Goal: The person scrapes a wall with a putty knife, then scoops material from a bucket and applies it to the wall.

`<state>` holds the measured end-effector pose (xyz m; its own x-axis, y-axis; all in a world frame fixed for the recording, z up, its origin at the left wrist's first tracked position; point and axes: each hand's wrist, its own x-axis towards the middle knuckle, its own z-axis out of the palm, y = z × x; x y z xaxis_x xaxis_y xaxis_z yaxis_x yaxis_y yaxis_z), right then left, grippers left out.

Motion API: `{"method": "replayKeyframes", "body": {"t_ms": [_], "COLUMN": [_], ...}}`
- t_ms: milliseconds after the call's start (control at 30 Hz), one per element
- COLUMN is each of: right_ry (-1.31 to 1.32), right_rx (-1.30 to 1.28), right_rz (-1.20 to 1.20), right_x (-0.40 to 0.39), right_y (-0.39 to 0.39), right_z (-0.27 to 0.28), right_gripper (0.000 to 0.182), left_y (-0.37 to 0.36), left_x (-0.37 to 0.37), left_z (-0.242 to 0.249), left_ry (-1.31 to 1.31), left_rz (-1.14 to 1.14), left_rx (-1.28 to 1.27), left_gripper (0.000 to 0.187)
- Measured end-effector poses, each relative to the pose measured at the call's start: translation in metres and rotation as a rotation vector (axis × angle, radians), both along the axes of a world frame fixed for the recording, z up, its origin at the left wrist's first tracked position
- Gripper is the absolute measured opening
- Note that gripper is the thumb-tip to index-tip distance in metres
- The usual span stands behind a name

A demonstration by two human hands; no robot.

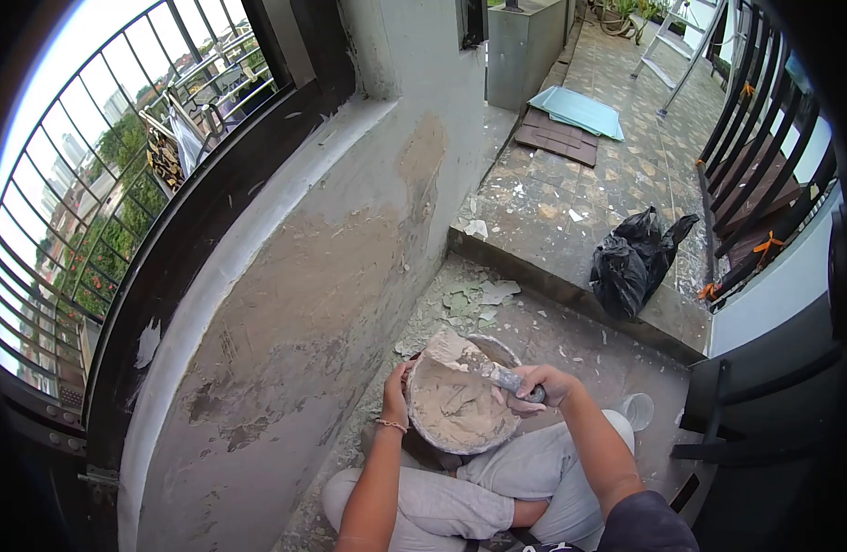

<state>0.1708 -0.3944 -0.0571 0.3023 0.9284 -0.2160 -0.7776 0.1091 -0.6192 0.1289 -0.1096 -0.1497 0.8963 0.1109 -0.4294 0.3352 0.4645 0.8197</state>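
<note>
A round bucket (463,405) of beige plaster stands in front of my crossed legs. My left hand (398,391) is pressed round the bucket's left rim. On the right side, my right hand (545,388) grips the handle of a trowel (506,376), its fingers wrapped round it. The blade, coated with a mound of plaster, lies over the bucket's upper part. Left of the bucket rises a low wall (295,313) with bare, patchy brown areas and peeled paint.
A black plastic bag (632,262) sits on the step's edge (571,281). Paint flakes (479,299) litter the floor. Behind are blue sheets (578,111) on brown panels (557,138) and a ladder (676,55). A clear cup (636,411) stands by my knee; railings flank both sides.
</note>
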Motion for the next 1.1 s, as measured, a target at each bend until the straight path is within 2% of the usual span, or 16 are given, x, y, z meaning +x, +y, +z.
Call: {"method": "replayKeyframes", "body": {"t_ms": [67,100,233,333,433,533,633,833,933,1100], "right_ry": [-0.169,-0.341,-0.732,-0.872,-1.242,-1.499,-1.554,-1.486,-1.616,-1.517], "right_rx": [-0.096,-0.283,-0.507,-0.612,-0.763,-0.704,-0.875,-1.009,-0.927,-0.864], "right_rz": [-0.164,-0.285,-0.563,-0.738,-0.773,-0.995,-0.945,-0.645,-0.712,-0.730], "right_x": [-0.006,-0.004,0.012,0.042,0.086,0.124,0.159,0.184,0.185,0.167], "right_y": [0.007,0.013,0.039,0.061,0.085,0.111,0.124,0.139,0.141,0.131], "right_z": [-0.002,-0.012,0.006,0.032,0.032,0.036,0.041,0.050,0.019,0.003], "right_gripper": [0.024,0.019,0.012,0.019,0.028,0.038,0.042,0.058,0.059,0.063], "left_y": [-0.001,-0.002,0.001,-0.001,0.001,0.001,0.003,0.008,0.008,0.010], "left_x": [-0.002,-0.001,-0.001,-0.001,0.000,0.000,0.002,0.004,0.003,0.004], "left_z": [-0.002,0.000,-0.007,-0.006,-0.010,-0.011,-0.015,-0.039,-0.035,-0.042], "left_ry": [0.021,0.026,0.021,0.037,0.052,0.051,0.060,0.046,0.039,0.025], "left_rz": [0.038,0.057,0.064,0.082,0.087,0.083,0.087,0.116,0.101,0.073], "left_rx": [-0.033,-0.051,-0.045,-0.033,-0.066,-0.081,-0.111,-0.086,-0.123,-0.166], "left_gripper": [0.047,0.047,0.047,0.044,0.043,0.041,0.039,0.037,0.035,0.034]}}
